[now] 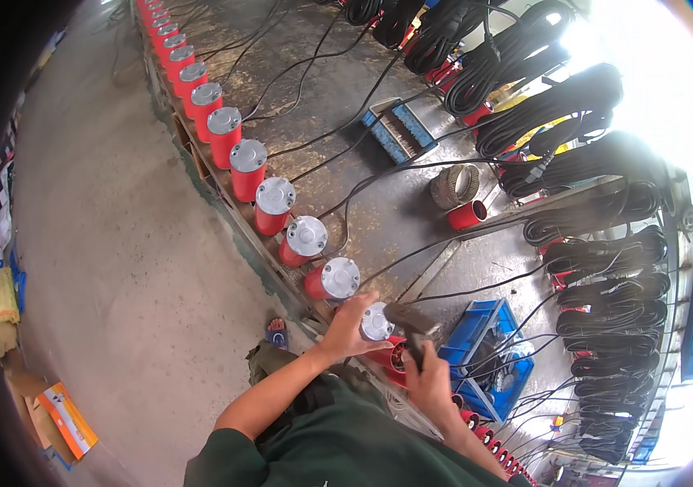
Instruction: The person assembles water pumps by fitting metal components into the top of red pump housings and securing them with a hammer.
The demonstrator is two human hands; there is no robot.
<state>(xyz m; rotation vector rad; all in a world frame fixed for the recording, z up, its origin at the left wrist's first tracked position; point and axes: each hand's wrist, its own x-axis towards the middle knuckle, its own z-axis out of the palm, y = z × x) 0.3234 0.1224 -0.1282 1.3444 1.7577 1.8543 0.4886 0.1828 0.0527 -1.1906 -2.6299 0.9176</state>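
Observation:
My left hand [345,331] curls round a silver metal end cap [377,321] on top of a red motor housing, thumb on the near side and fingers on the far side. In my right hand [429,380] is a hammer [411,318], gripped by its dark handle, its head just right of the cap and close to it. Whether the head touches the cap, I cannot tell. A red housing without a cap [396,355] stands just below, with copper-coloured windings inside. Beyond my left hand is a capped red housing [333,279], one of a long row.
The row of capped housings [249,169] follows the bench's left edge. A blue crate [488,357] with cables stands right of my right hand. Farther up are a blue tray [400,131], a metal ring [454,187] and a red sleeve [466,215]. Coiled black cables [553,109] line the right side.

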